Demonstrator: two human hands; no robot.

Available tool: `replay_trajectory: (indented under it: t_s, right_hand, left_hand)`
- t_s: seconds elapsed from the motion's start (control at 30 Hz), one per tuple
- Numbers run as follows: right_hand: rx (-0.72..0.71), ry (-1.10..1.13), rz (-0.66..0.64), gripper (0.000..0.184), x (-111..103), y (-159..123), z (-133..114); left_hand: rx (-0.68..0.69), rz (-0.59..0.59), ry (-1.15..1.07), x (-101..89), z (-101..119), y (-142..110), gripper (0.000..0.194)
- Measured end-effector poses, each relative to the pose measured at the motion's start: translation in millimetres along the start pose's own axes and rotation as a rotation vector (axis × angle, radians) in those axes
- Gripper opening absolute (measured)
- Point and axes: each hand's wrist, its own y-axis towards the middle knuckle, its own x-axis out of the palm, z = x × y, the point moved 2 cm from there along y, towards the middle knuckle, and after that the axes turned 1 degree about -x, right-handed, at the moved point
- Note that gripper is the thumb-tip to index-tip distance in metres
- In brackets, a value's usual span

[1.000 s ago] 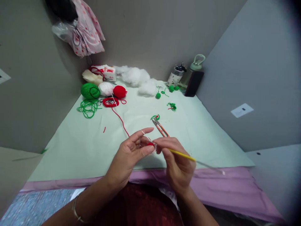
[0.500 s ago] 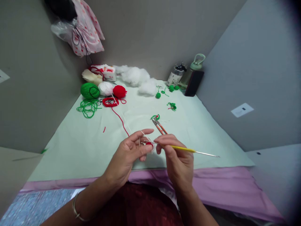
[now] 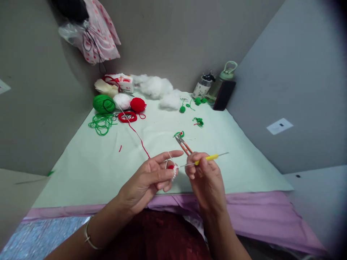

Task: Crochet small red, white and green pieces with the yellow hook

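Observation:
My left hand pinches a small red and white crochet piece between thumb and fingers. White yarn loops over its stretched index finger. In my right hand is a crochet hook with a yellow handle; its thin metal shaft points left, the tip at the white edge of the piece. Just beyond the hands lie orange-handled thread snips, blades pointing away, beside a small green and red crochet bit. Red yarn and white yarn run back from my left hand toward the yarn balls.
At the back left sit a green yarn ball, a white yarn ball and a red yarn ball. White stuffing lies along the back wall. A phone leans against a bottle at the back right. Walls enclose three sides.
The hook has swung to a different angle, its rear end now higher and closer in. My right hand has turned, and the crochet piece shows more of its white edge.

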Motion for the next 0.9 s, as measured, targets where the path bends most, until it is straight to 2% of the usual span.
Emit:
replay_trajectory:
  t_s: [0.07, 0.17, 0.3, 0.5, 0.77, 0.9]
  right_hand:
    - [-0.036, -0.039, -0.036, 0.018, 1, -2, 2]
    - [-0.185, -0.235, -0.101, 0.013, 3, -8, 5]
    - [-0.274, -0.377, -0.122, 0.017, 2, -11, 6]
    - [-0.221, -0.241, -0.121, 0.018, -1, -9, 5]
    - [-0.130, -0.051, -0.141, 0.017, 3, -4, 4]
    - [-0.112, -0.057, -0.159, 0.020, 2, -4, -1]
  left_hand:
    - [0.059, 0.069, 0.100, -1.1, -3, 0, 0.041]
    - [0.138, 0.184, 0.244, -2.6, -6, -1, 0.041]
    - [0.213, 0.238, 0.257, -3.7, -4, -1, 0.033]
    - [0.156, 0.204, 0.190, -2.7, -4, 2, 0.029]
    - [0.158, 0.172, 0.113, 3.2, -3, 0, 0.025]
    - [0.152, 0.168, 0.139, 2.4, -2, 0, 0.024]
